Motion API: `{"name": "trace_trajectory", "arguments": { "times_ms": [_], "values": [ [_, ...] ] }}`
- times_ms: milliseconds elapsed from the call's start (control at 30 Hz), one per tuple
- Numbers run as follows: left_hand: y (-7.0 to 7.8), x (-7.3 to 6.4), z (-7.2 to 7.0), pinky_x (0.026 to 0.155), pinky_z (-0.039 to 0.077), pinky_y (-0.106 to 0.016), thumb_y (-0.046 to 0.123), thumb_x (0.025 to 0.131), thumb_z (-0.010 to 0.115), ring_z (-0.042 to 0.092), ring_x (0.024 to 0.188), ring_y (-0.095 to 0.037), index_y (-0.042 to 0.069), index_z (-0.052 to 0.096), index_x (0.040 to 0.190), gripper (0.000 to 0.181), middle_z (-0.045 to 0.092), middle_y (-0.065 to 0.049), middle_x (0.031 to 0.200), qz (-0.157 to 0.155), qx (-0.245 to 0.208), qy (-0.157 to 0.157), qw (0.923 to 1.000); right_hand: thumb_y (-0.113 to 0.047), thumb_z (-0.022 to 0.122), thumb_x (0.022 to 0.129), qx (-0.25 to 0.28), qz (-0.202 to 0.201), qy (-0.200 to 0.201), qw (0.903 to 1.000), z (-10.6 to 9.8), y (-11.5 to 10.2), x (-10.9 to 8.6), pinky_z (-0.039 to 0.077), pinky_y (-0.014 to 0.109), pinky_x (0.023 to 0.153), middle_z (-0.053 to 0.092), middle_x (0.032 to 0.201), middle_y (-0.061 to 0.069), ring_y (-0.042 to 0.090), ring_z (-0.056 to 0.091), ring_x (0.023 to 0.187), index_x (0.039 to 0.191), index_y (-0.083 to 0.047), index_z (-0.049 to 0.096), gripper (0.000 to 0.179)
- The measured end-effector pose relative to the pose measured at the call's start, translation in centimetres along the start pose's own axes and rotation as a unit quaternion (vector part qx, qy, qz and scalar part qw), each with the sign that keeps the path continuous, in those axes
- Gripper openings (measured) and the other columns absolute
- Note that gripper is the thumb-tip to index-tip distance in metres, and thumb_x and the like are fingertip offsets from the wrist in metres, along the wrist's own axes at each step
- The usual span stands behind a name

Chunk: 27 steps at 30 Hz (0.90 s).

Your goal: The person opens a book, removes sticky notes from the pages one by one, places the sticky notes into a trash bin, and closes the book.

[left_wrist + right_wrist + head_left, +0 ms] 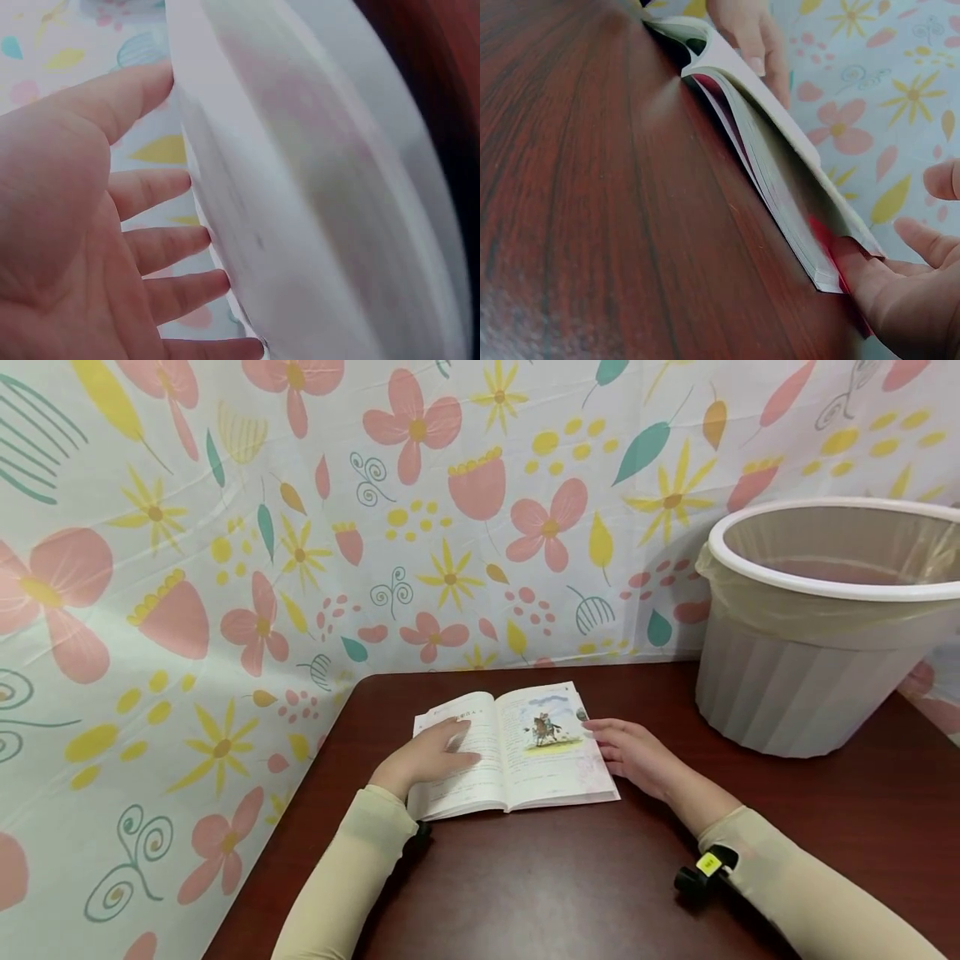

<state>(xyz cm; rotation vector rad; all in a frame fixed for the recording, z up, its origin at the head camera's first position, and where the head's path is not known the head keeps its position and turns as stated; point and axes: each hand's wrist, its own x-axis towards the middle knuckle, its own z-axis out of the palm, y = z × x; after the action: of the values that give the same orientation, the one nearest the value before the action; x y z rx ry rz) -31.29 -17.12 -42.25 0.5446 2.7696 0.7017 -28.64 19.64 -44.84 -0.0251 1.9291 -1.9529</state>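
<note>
An open book (542, 777) lies on the dark red-brown table, its right page carrying a coloured picture of a rider on a horse. My left hand (429, 755) rests on the left page. The left wrist view has its spread, nearly straight fingertips (196, 236) touching the paper. At the book's right edge is my right hand (637, 757). In the right wrist view, a finger (862, 277) of it reaches in between the raised upper pages and the lower part of the book (769, 176), while the thumb stands apart from the paper.
A grey waste bin (787, 685) with a white rim and a plastic liner stands on the table at the right. A flower-patterned cloth (315, 527) hangs behind the table and along its left side. Bare tabletop (525, 885) extends in front of the book.
</note>
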Motion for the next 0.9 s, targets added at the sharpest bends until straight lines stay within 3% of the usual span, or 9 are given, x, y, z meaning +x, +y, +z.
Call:
{"name": "trace_trajectory", "arguments": {
  "times_ms": [200, 533, 700, 900],
  "values": [
    [-1.2, 0.0, 0.1, 0.128, 0.024, -0.050, 0.053, 0.096, 0.067, 0.020, 0.161, -0.026, 0.023, 0.035, 0.162, 0.079, 0.024, -0.007, 0.172, 0.004, -0.044, -0.009, 0.9990, -0.030, 0.049, 0.109, 0.023, 0.003, -0.004, 0.9997, -0.1, -0.1, 0.1, 0.058, 0.030, 0.093, 0.041, 0.159, 0.023, 0.015, 0.066, 0.116, 0.158, -0.004, 0.035, 0.057],
    [-1.5, 0.5, 0.6, 0.128, 0.024, -0.051, 0.056, 0.096, 0.065, 0.014, 0.162, -0.023, 0.026, 0.032, 0.163, 0.080, 0.016, -0.005, 0.175, 0.023, -0.071, -0.014, 0.9971, -0.029, 0.047, 0.109, 0.025, -0.010, -0.001, 0.9996, -0.5, -1.1, -0.6, 0.059, 0.034, 0.092, 0.039, 0.160, 0.025, 0.015, 0.066, 0.115, 0.160, -0.004, 0.030, 0.059],
    [-1.3, 0.6, 0.7, 0.128, 0.023, -0.051, 0.057, 0.096, 0.065, 0.013, 0.162, -0.023, 0.028, 0.032, 0.163, 0.079, 0.014, -0.004, 0.175, 0.026, -0.067, -0.013, 0.9973, -0.029, 0.046, 0.109, 0.045, -0.029, 0.008, 0.9986, -0.2, -2.3, -1.3, 0.060, 0.032, 0.091, 0.030, 0.166, 0.022, 0.014, 0.065, 0.117, 0.166, -0.016, 0.019, 0.064],
    [-1.2, 0.4, 0.6, 0.128, 0.023, -0.051, 0.056, 0.096, 0.065, 0.013, 0.162, -0.025, 0.028, 0.033, 0.162, 0.078, 0.012, -0.005, 0.175, 0.024, -0.073, -0.015, 0.9969, -0.031, 0.047, 0.110, 0.080, -0.062, 0.011, 0.9948, 0.9, -3.4, -1.6, 0.054, 0.020, 0.093, 0.018, 0.172, 0.019, 0.021, 0.052, 0.139, 0.167, -0.030, 0.001, 0.073]
  ]
}}
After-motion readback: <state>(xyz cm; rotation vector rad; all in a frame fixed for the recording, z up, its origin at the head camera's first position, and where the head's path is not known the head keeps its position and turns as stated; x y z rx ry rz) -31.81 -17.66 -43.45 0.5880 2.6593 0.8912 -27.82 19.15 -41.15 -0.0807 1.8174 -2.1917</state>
